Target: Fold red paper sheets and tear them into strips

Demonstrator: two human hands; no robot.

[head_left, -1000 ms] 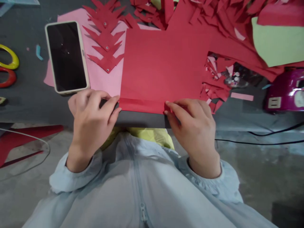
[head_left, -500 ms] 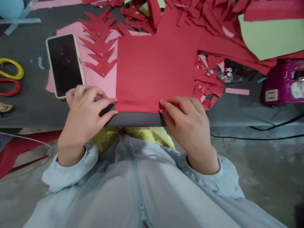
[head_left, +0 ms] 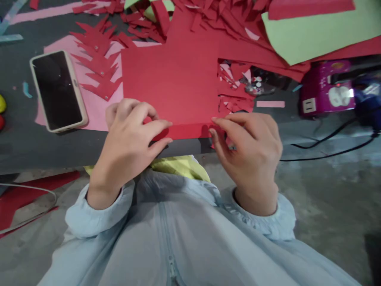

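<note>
Hands (head_left: 126, 137) at folded edge (head_left: 189, 131) of red paper (head_left: 169, 83)

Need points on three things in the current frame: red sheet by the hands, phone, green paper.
Red sheet (head_left: 172, 87): head view, middle of its flat face.
Phone (head_left: 58, 91): head view, dark screen.
Green paper (head_left: 309, 35): head view, bare upper face.
</note>
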